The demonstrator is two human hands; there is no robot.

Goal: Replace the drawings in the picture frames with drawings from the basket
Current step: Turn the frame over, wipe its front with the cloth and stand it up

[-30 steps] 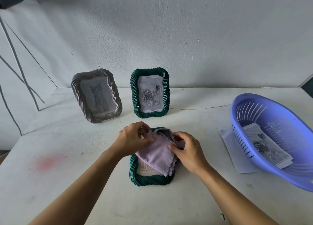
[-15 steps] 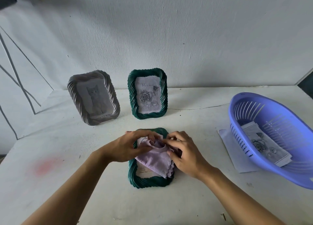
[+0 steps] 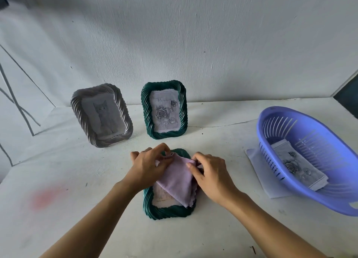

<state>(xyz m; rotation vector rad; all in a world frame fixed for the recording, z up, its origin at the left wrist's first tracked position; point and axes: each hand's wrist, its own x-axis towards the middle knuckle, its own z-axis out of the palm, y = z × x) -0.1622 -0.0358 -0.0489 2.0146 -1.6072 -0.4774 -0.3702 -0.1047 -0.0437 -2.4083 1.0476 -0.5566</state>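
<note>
Three picture frames share one white desk (image 3: 77, 180), and the biggest thing on it is the purple basket (image 3: 329, 199) over at the right edge, tipped up on a white sheet of paper (image 3: 259, 170). Inside it lies a rose drawing (image 3: 298, 166), flat against the slotted bottom. Along the back edge, the grey frame (image 3: 108, 141) stands leaning, left of centre, with a cat drawing (image 3: 103, 116) in it. Just beside it, the upright green frame (image 3: 145, 110) stands too, showing a drawing of roses (image 3: 164, 112) with lettering on top. In the middle of the desk, towards the near edge, a second green frame (image 3: 168, 212) lies flat, and a lilac cloth (image 3: 178, 182) with a scalloped edge is draped over it, covering most of the opening. Both hands are on that cloth! The left hand (image 3: 147, 164) has its fingers (image 3: 164, 148) curled, pinching the cloth's far edge. The right hand (image 3: 211, 172) pinches the cloth's right corner between thumb and forefinger, the other fingers curled loosely behind.
</note>
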